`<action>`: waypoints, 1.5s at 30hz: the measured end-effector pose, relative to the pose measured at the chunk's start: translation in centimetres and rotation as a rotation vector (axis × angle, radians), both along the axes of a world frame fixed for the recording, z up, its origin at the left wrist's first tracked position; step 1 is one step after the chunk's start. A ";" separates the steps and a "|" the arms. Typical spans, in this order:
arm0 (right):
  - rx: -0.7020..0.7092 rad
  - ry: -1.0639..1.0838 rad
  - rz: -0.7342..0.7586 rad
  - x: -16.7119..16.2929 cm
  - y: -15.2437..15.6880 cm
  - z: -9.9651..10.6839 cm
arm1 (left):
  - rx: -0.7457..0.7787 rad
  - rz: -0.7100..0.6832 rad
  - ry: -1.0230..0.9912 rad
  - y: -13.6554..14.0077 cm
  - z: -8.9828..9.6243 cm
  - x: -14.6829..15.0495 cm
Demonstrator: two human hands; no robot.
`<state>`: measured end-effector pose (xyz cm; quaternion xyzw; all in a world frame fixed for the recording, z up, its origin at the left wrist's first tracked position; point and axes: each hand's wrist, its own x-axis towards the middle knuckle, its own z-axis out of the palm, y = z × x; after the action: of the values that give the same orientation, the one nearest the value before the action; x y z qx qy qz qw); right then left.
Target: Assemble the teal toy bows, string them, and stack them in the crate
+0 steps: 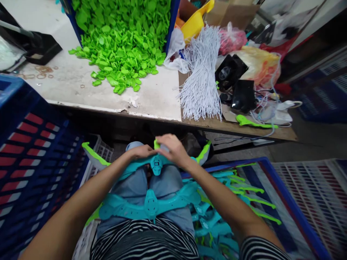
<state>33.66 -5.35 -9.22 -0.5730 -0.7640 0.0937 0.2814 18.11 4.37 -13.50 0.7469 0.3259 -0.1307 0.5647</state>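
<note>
A teal bow-shaped plastic piece [156, 165] with green and grey arms lies across my knees. My left hand [141, 151] is closed on the far side of its middle, with fingertips partly hidden. At the same spot my right hand [175, 151] curls its fingers round a small light-green plastic piece [156, 144] sticking up at the bow's centre. How far the green piece is seated in the teal part is hidden by the fingers. A second teal bow-shaped piece [151, 206] rests on my lap, nearer my body, touched by neither hand.
Green plastic pieces [124, 54] spill from a blue crate onto the white table [159, 94]. Beside them lie a bundle of white cords [202, 79], a black fan [230, 72] and cables. A blue crate [35, 162] stands left; teal-and-green pieces [217, 227] fill a crate at right.
</note>
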 end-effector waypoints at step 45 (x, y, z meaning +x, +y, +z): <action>-0.072 -0.158 -0.343 -2.6 22.8 3.8 | 1.019 0.013 -0.284 -12.5 -2.5 -8.1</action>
<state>31.06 17.41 -5.43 -0.7100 -0.6711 0.0265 0.2116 10.05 -8.10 -15.99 0.9350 0.2730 0.1500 0.1696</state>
